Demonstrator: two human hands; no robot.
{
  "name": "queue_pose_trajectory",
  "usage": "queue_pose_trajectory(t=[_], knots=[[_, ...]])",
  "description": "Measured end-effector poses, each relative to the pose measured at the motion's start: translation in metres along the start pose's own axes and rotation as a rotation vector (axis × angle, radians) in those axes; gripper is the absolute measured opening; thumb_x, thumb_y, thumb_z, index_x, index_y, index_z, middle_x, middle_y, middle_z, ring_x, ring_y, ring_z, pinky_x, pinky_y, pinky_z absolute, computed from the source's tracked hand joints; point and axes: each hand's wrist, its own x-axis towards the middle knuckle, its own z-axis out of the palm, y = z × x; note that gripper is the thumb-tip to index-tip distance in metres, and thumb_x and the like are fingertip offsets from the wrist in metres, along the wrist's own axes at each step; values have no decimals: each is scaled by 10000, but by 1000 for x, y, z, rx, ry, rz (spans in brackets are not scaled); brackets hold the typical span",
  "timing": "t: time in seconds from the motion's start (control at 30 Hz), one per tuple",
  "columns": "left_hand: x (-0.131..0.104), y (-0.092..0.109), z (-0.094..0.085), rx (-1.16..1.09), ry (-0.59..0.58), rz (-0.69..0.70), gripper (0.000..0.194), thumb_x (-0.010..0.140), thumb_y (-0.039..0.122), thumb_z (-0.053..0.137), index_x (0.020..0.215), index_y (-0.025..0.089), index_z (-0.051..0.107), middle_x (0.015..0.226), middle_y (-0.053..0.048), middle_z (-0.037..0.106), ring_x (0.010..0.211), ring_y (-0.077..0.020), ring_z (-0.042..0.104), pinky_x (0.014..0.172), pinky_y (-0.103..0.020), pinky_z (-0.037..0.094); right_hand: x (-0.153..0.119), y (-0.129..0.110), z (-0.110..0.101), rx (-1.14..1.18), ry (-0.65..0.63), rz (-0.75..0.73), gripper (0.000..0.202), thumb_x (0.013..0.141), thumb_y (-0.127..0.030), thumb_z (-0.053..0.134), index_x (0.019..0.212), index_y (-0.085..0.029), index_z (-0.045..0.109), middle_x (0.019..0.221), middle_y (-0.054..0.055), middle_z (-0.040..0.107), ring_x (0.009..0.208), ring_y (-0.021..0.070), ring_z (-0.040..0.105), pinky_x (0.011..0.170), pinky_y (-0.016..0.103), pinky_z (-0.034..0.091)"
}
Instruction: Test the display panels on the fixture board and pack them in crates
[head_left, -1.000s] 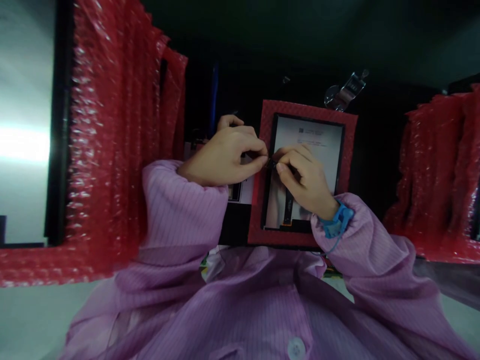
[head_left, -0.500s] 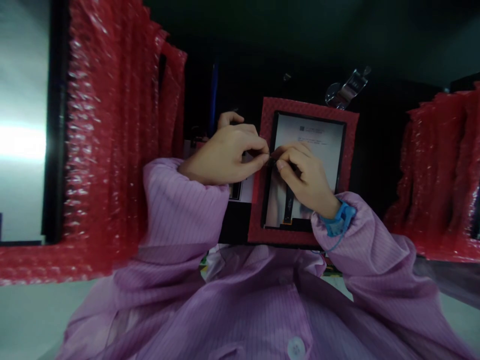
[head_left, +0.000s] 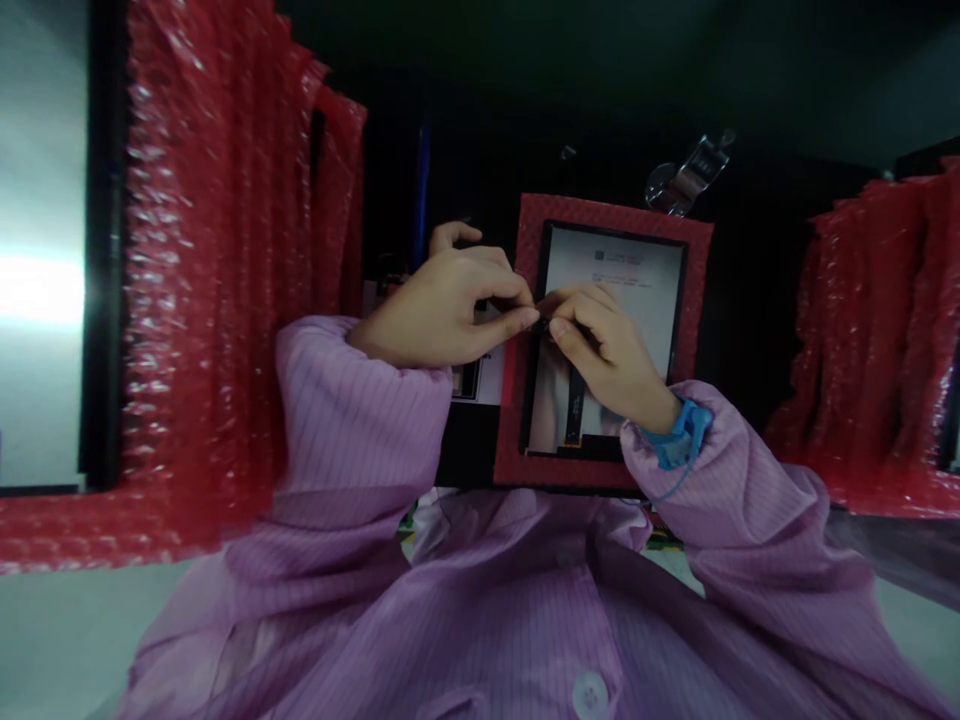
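My left hand [head_left: 450, 310] is closed in a pinch, thumb and forefinger meeting at the left edge of a framed display panel [head_left: 630, 265]. Close against those fingertips, my right hand [head_left: 611, 350] pinches too. A small dark bit [head_left: 543, 325] shows between the fingertips, too small to name. The panel has a grey reflective face, a black rim and small print near its top. A dark flat strip [head_left: 575, 405] lies on its lower part. Under the panel is a red bubble-wrap sheet [head_left: 532, 212]. A blue wrist strap [head_left: 684, 435] circles my right wrist.
Red bubble wrap [head_left: 225, 250] is stacked at the left, with a large panel [head_left: 45, 200] beside it. More red bubble wrap [head_left: 870, 340] stands at the right. A shiny metal piece [head_left: 690, 178] sits behind the panel, and a blue stick-like thing [head_left: 421, 195] behind my left hand.
The whole view has shifted slightly. Both hands stay pinched at the panel's left edge; the small dark bit between the fingertips shows a little more clearly.
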Motion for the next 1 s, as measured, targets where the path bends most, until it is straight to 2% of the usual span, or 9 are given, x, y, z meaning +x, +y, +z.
queue_pose_trajectory(t=[0.43, 0.63, 0.77, 0.83, 0.9, 0.97, 1.0], knots=[[0, 1, 3, 5, 11, 2, 165, 794, 396, 649, 685, 272, 661, 692, 30, 660, 884, -237, 654, 1136, -511, 285, -1, -1, 2, 5, 17, -2, 207, 1030, -283, 432, 842, -224, 498, 1010, 46, 662, 985, 197, 590, 958, 413, 420], [3, -1, 11, -77, 73, -69, 151, 763, 346, 688, 643, 265, 644, 632, 40, 602, 877, -229, 647, 1145, -534, 273, -1, 0, 5, -24, 32, -8, 220, 1034, -288, 423, 831, -224, 477, 974, 44, 649, 962, 192, 582, 949, 409, 421], [3, -1, 9, -15, 97, -23, 168, 780, 372, 693, 660, 269, 635, 661, 34, 630, 921, -245, 657, 1163, -545, 269, -1, 0, 6, -35, 46, -10, 238, 1036, -310, 425, 821, -224, 478, 928, 40, 637, 938, 194, 578, 935, 406, 422], [-4, 2, 7, 43, 177, 57, 149, 813, 416, 680, 762, 277, 666, 826, 8, 712, 1000, -269, 657, 1156, -549, 297, -1, 0, 6, -35, 56, -9, 255, 1039, -333, 424, 820, -222, 489, 933, 47, 641, 936, 199, 574, 915, 407, 426], [-20, 7, 8, 109, 344, 120, 175, 885, 419, 622, 917, 259, 687, 1036, -39, 731, 1079, -288, 642, 1114, -551, 365, -2, -2, 6, -16, 63, 0, 273, 1046, -356, 412, 829, -220, 508, 964, 57, 653, 959, 206, 574, 917, 414, 426], [-43, 14, 15, 193, 541, 84, 190, 956, 349, 539, 1017, 233, 676, 1102, -77, 701, 1099, -289, 632, 1035, -538, 448, -4, -3, 5, 34, 87, 23, 292, 1055, -381, 383, 860, -224, 534, 1000, 62, 657, 995, 209, 580, 947, 428, 423], [-57, 16, 22, 244, 647, 24, 179, 969, 302, 512, 1010, 236, 673, 1059, -80, 687, 1071, -283, 636, 992, -525, 481, -5, -4, 6, 65, 115, 34, 305, 1060, -398, 365, 881, -229, 545, 1011, 60, 656, 1010, 210, 583, 965, 436, 421]])
